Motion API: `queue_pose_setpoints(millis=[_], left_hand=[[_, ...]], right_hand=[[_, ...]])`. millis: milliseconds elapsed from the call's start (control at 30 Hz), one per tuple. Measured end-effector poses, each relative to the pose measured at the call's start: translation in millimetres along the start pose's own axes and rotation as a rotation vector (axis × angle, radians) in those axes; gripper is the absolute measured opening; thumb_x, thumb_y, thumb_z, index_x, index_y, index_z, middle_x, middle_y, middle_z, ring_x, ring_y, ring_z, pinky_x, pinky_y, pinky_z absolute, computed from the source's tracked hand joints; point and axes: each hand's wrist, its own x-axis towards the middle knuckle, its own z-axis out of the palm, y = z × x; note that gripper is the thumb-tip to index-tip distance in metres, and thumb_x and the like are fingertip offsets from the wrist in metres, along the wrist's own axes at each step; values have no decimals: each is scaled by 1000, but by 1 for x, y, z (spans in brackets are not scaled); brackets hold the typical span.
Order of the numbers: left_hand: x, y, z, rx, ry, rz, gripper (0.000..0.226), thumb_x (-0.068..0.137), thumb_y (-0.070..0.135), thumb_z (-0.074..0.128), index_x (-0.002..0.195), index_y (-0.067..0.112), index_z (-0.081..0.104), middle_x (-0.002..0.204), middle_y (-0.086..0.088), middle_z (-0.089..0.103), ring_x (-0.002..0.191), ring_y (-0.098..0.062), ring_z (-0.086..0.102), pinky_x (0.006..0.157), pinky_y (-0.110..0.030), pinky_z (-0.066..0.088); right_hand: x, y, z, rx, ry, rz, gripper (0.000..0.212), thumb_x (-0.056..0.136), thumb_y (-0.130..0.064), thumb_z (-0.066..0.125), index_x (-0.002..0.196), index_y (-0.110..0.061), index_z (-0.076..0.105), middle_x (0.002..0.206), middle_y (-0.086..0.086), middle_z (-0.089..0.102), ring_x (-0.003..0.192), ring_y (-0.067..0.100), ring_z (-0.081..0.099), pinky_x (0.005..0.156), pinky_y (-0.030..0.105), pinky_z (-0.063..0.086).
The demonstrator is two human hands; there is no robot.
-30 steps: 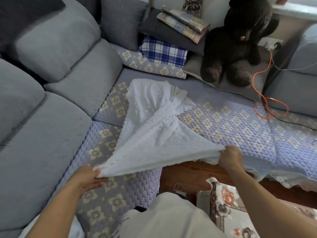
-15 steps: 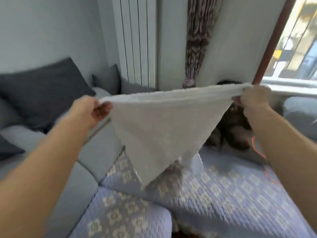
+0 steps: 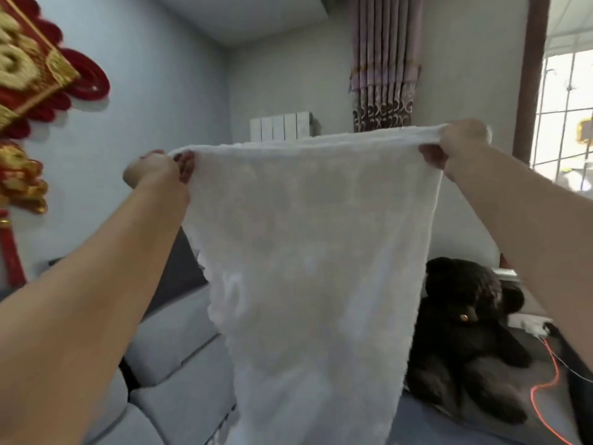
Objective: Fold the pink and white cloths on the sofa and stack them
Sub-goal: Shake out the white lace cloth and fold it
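A white textured cloth (image 3: pixel 308 268) hangs in the air in front of me, stretched wide along its top edge and narrowing toward the bottom. My left hand (image 3: pixel 157 170) pinches its upper left corner. My right hand (image 3: pixel 459 146) grips the upper right corner, slightly higher. Both arms reach forward and up. The cloth's lower end runs out of the frame and hides the middle of the grey sofa (image 3: pixel 173 358). No pink cloth is in view.
A black plush toy (image 3: pixel 462 335) sits on the sofa at the right, with an orange cable (image 3: pixel 545 390) beside it. A dark cushion (image 3: pixel 186 271) leans at the sofa back. A red wall ornament (image 3: pixel 29 101) hangs left; a radiator (image 3: pixel 280 126) and curtain (image 3: pixel 382 62) stand behind.
Both hands lifted the white cloth off the sofa and raised it high. It now hangs as a wider sheet, and my view has tilted upward toward the wall.
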Motion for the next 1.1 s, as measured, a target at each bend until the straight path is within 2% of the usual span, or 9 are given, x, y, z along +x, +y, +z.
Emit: queue_pose_setpoints(millis=[133,233,333,400,500,667,867,967,1100], left_hand=[[-8,3,5,175,-28,-63,35,105,10,28,103,13,63,90,-13,71,72,-26,73,54,-41,58],[-18,4,1,231,2,-17,33,104,7,33,108,12,65,93,-14,72,83,-28,74,62,-47,59],[-31,5,-1,236,-35,4,43,106,13,24,130,13,59,115,-12,70,103,-27,70,90,-51,55],[-35,1,-5,227,-2,47,37,104,12,29,114,17,65,113,-11,73,93,-25,73,86,-46,59],[-30,-7,-17,283,28,134,33,98,10,34,100,17,66,97,-10,75,73,-24,73,76,-40,62],[-17,-29,-48,252,108,115,31,99,12,36,101,19,66,94,-8,76,76,-21,74,75,-41,62],[-2,-48,-80,381,74,113,29,104,15,39,113,20,65,105,-7,74,86,-18,76,81,-49,60],[-3,-47,-104,394,46,131,27,106,18,39,113,22,64,111,-4,73,92,-16,75,79,-51,57],[-4,-41,-136,391,45,137,27,105,21,39,108,26,65,108,0,76,93,-14,75,88,-57,50]], right_hand=[[1,-1,-6,16,-121,126,24,100,-3,39,99,-8,63,70,12,72,37,18,64,36,26,50],[2,0,-5,126,-73,69,23,94,0,48,104,-9,66,93,16,70,42,23,67,43,32,54],[-1,3,-2,89,-127,63,26,94,1,46,110,-8,65,98,16,69,53,28,71,44,36,56],[-2,5,1,119,-88,62,26,90,6,49,108,-5,65,99,18,68,70,33,72,49,44,59],[-4,20,2,19,-137,98,31,94,4,40,116,-3,62,84,19,72,53,28,71,46,39,57],[-12,59,7,83,-108,181,36,98,-3,28,122,-8,53,106,20,66,69,33,73,48,39,58],[-23,96,20,218,-61,265,31,100,-5,27,107,-7,58,103,18,64,78,33,71,54,48,61],[-27,116,33,229,-35,267,38,101,-11,28,112,-4,63,101,17,67,75,30,71,56,45,62],[-47,126,42,277,-56,298,34,97,-9,29,94,-7,63,102,19,70,77,30,72,59,43,62]])
